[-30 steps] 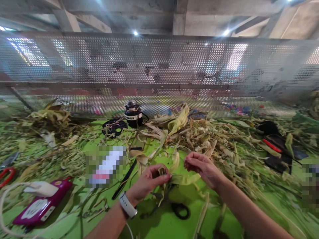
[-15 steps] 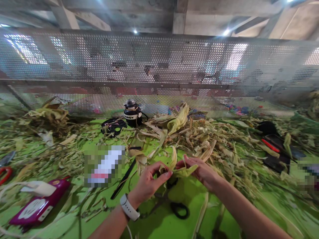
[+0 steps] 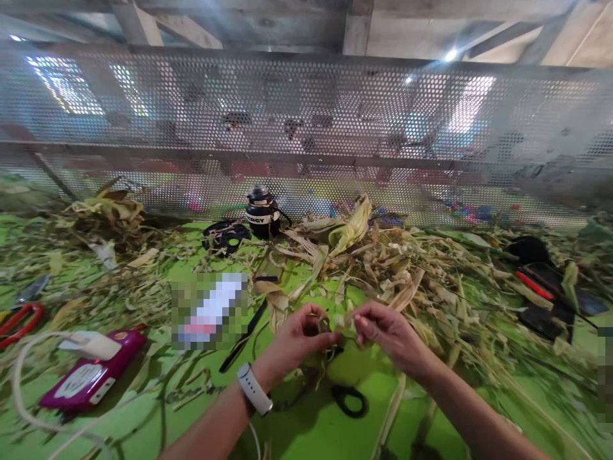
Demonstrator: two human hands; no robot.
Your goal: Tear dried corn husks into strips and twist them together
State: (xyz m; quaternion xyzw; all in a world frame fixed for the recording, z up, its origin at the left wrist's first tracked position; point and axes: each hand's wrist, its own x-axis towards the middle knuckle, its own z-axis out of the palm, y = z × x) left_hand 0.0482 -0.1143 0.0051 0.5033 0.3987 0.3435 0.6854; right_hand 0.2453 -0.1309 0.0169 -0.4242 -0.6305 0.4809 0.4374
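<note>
My left hand (image 3: 301, 335), with a white watch band at the wrist, is closed with thumb and fingers pinching a corn husk piece. Close beside it, my right hand (image 3: 390, 333) has its fingertips pinched together on the same pale green corn husk (image 3: 345, 324), which is small and blurred between the hands. Below them on the green table lie black-handled scissors (image 3: 349, 401), their blades partly hidden in shadow and by my left hand. A dry brown husk (image 3: 276, 306) rests just beyond my left hand.
Heaped dry husks (image 3: 383, 255) spread across the table's back and right. A black jug (image 3: 262, 214) stands before the perforated metal screen (image 3: 306, 140). At left lie a purple power bank (image 3: 96, 377) with white cable and red-handled scissors (image 3: 23, 322). A black knife-like strip (image 3: 244, 337) lies mid-table.
The long husk strip between my hands now shows as a smaller, blurred piece. My right hand's fingers have closed more tightly. The whole view has shifted slightly.
</note>
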